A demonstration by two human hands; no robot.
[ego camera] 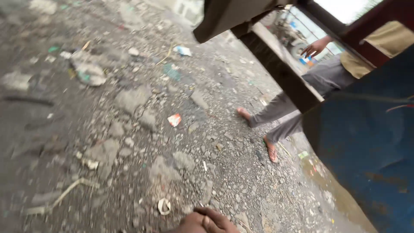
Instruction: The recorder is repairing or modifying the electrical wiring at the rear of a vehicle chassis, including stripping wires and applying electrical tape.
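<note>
Rough grey gravel ground (129,108), strewn with flat stones and scraps of litter, filled most of the head view. One hand (206,222) of the wearer showed at the bottom edge, only its knuckles and finger backs in frame. Which hand it was could not be told, nor whether it was spread or closed, and no object could be seen in it. The other hand was out of view.

Nearest the hand lay a small whitish curled ring-shaped scrap (164,206), just beside it to its left and slightly farther from the wearer, apart from the fingers and flat on the gravel. A red-and-white paper scrap (174,119) lay well beyond it.

To the right stood a blue scuffed metal panel (366,142). Past it a co-worker in grey trousers (284,112) and sandals stood, one hand (316,46) lowered.
</note>
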